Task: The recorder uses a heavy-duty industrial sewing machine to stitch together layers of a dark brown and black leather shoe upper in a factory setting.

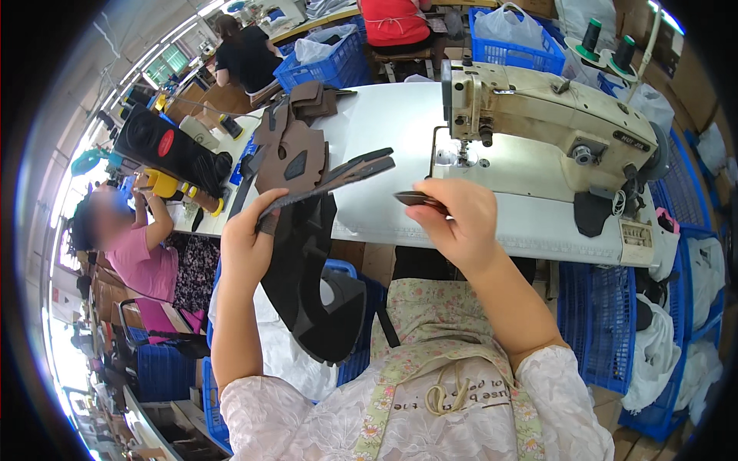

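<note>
My left hand (252, 230) is closed on the end of a flat shoe-upper piece (334, 181) in grey, black and brown, held edge-on above the table. In my closed right hand (463, 223) is a pair of dark thread snips (413, 198), tips toward that piece but apart from it. Several brown cut pieces (286, 157) lie heaped beyond my left hand. Below it, long black cut pieces (298, 250) hang over the table's front edge; whether they join the held piece, I cannot tell.
A cream sewing machine (550, 131) stands on the white table (377, 115) to the right. Blue crates (592, 323) with white bags flank my seat. A black speaker-like box (165, 142) is at the left. A person in pink (142, 257) sits at left; others work behind.
</note>
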Demonstrator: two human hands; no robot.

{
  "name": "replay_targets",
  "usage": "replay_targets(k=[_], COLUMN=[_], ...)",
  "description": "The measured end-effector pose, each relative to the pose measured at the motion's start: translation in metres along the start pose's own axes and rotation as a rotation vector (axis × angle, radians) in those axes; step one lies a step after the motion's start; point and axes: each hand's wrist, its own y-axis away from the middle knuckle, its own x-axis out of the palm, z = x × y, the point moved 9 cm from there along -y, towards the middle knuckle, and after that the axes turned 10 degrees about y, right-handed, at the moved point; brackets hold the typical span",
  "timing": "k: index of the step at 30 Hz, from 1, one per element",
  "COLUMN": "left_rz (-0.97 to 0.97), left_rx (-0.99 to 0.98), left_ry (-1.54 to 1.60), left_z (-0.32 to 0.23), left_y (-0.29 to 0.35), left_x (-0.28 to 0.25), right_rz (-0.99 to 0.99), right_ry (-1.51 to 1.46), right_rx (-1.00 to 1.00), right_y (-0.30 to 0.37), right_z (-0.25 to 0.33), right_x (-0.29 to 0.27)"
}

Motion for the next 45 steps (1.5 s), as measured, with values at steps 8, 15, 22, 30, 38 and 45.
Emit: replay_targets(k=[8,15,22,30,38,45], left_rz=[-0.222,-0.402,-0.41,-0.382,-0.37,-0.415], left_rx=[-0.126,-0.101,-0.159,-0.07,-0.005,-0.051], left_ry=[0.387,0.794,1.116,1.29,1.356,1.353], left_z=[0.019,0.033,0.028,0.018,0.005,0.002], left_y=[-0.008,-0.029,-0.037,-0.047,-0.054,-0.057], left_x=[-0.036,-0.062,-0.048,-0.035,-0.03,-0.025], right_rz=[0.096,0.285,0.575,0.758,0.795,0.771], right_ry=[-0.036,-0.155,-0.051,-0.328,-0.227,-0.268], right_rx=[0.02,0.204,-0.071,0.145,0.411,0.431], right_y=[0.007,0.022,0.05,0.068,0.082,0.081], right_z=[0.022,0.044,0.076,0.085,0.066,0.062], right_x=[0.001,0.036,0.063,0.074,0.083,0.086])
